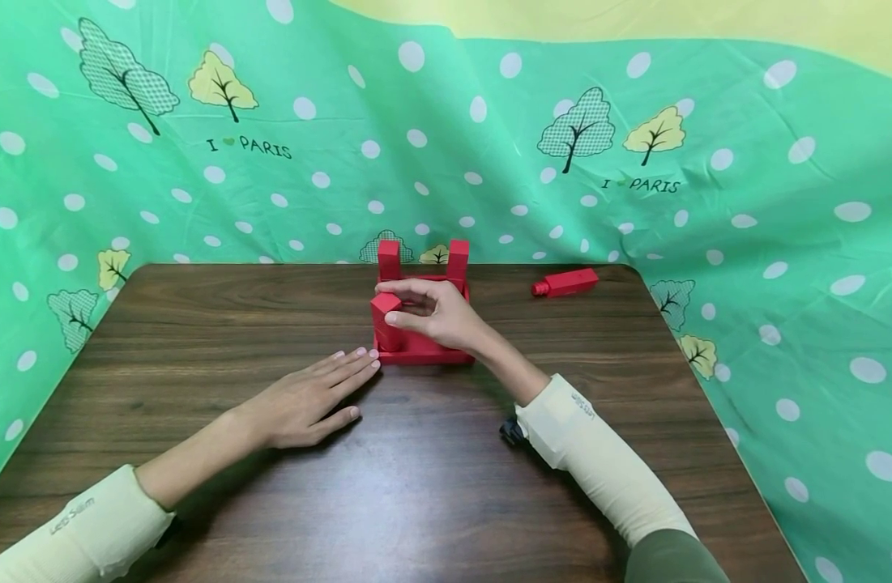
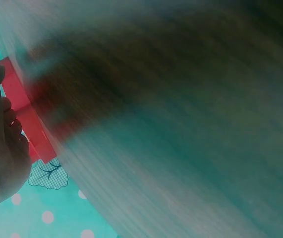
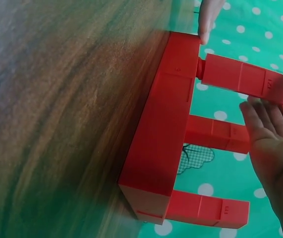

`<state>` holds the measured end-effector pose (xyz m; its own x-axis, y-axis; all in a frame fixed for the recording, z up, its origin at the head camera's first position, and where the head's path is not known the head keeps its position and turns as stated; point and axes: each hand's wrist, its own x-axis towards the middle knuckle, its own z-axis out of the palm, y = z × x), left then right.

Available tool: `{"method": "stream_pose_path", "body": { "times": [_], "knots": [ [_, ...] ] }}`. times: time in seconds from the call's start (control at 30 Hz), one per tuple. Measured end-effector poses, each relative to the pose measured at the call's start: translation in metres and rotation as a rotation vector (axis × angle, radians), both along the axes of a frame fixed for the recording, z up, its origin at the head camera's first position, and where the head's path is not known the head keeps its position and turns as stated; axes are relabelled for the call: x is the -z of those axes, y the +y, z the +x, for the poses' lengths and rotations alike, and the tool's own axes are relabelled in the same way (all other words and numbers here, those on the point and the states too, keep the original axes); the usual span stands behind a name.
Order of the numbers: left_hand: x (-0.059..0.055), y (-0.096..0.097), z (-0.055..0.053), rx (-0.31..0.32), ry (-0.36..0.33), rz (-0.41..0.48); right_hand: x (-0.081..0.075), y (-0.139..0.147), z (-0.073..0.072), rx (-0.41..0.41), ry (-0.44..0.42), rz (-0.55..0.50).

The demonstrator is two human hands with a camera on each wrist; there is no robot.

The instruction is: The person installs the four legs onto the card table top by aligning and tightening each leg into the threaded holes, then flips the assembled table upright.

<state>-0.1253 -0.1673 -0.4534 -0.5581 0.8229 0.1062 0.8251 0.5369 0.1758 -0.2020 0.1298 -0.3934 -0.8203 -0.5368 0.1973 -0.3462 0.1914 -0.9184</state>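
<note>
The right hand (image 1: 434, 314) pinches a red peg (image 1: 385, 322) at the red base's (image 1: 427, 350) 9 o'clock corner, mid-tabletop, apparently seating it. The left hand (image 1: 310, 398) lies spread, fingertips touching the base. Next, I judge, the spare peg (image 1: 565, 282) at 2 o'clock needs fetching.

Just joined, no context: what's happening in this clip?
A person is working on a red plastic base on a wooden table. The right hand grips a red peg standing at the base's front-left corner; two more pegs stand at the back. The left hand lies flat on the table, fingertips at the base's edge. A fourth peg lies loose at far right.
</note>
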Motion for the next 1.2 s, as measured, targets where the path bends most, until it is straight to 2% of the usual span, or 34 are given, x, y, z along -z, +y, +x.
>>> {"method": "stream_pose_path", "body": {
  "times": [0.1,0.23,0.5,0.63,0.77,0.87,1.0,1.2],
  "knots": [
    [-0.0006,-0.0002,0.0001,-0.008,-0.022,-0.008,-0.0001,0.0007,-0.0008,-0.014,0.005,-0.002],
    [-0.0019,-0.0010,-0.0001,-0.023,-0.068,-0.028,0.0009,-0.0002,-0.0008,0.025,0.006,0.020],
    [-0.0013,-0.0011,0.0000,-0.017,-0.059,-0.024,0.0036,-0.0029,-0.0005,0.087,0.010,0.046],
    [-0.0016,-0.0011,0.0003,-0.016,-0.060,-0.025,0.0043,-0.0027,-0.0009,0.079,0.043,0.100],
    [-0.0001,-0.0011,0.0001,-0.005,-0.023,-0.010,0.0047,-0.0013,-0.0017,0.052,0.076,0.137],
    [0.0006,-0.0007,-0.0004,0.002,-0.006,-0.006,0.0039,0.0001,-0.0020,0.009,0.090,0.129],
    [-0.0008,-0.0001,-0.0011,0.000,-0.029,-0.020,0.0036,0.0009,-0.0032,-0.035,0.096,0.100],
    [-0.0038,0.0009,-0.0013,0.000,-0.051,-0.031,0.0041,-0.0014,-0.0029,-0.005,0.049,0.043]
  ]
}}
